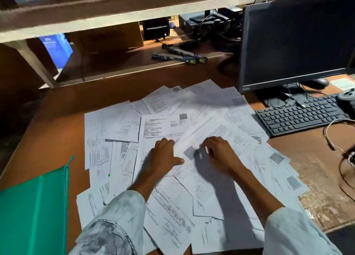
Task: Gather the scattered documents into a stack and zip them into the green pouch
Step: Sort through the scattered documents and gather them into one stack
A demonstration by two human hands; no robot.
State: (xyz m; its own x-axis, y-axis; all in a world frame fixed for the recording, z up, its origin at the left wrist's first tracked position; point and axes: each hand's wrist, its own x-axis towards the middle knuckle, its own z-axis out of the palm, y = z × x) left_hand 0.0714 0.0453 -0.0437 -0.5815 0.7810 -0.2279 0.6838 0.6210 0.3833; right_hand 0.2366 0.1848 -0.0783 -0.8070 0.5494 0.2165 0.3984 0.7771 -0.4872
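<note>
The flat green plastic zip pouch (32,206) lies at the near left corner of the brown wooden desk (57,124). Its zipper (67,178) runs along its right edge, and whether anything is inside cannot be told. None of the white printed paper documents (119,124) touches it. They are spread loose and overlapping across the middle of the desk, just right of the pouch and reaching to the black computer keyboard (299,116) below the dark flat monitor (297,43). Both forearms reach forward out of pale mottled sleeves (115,226) over the papers. The left hand (165,155) rests palm down on the sheets, fingers bent onto the paper and thumb stretched out onto a tilted sheet (226,132), gripping nothing. The right hand (219,151) sits on that same tilted sheet with curled, blurred fingers; whether it pinches the paper cannot be told.
</note>
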